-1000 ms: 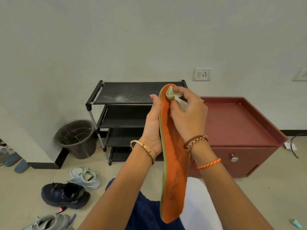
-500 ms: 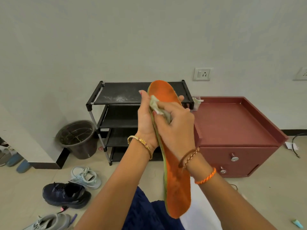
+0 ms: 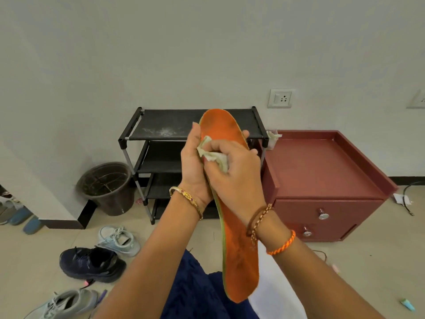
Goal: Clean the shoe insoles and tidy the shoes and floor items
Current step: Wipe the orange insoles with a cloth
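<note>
**Wiping the orange insole, with lots still to tidy**

The person holds an orange insole (image 3: 232, 203) up in the air, in front of the black shoe rack (image 3: 165, 143). It stands almost straight up, with the toe end at the top. The left hand (image 3: 193, 166) grips the insole from the side and behind, near the top. The right hand (image 3: 232, 166) is curled around a small pale cloth (image 3: 215, 155) and presses it on the front of the insole.

I think the cleaning is only part done. The lower half of the insole has dark, dirty marks, so it needs more wiping. Nothing has been put away yet, as far as I can see. A light blue shoe (image 3: 118, 240), a dark blue shoe (image 3: 92, 264) and a grey shoe (image 3: 64, 303) lie loose on the floor (image 3: 368, 261) to the left. The shelves of the rack hold no shoes, and the top shelf looks dusty. Small bits lie on the floor too, such as a little teal thing (image 3: 408, 304) at the right and some paper (image 3: 401, 199) by the red cabinet (image 3: 322, 176).

Some things are hard to see. The back of the insole is hidden. The grey shoe is cut off at the bottom edge. More shoes (image 3: 16, 212) at the far left are partly behind a wall. I cannot tell what the small white thing (image 3: 272, 138) beside the rack is, or what is inside the dark bin (image 3: 105, 187).
</note>
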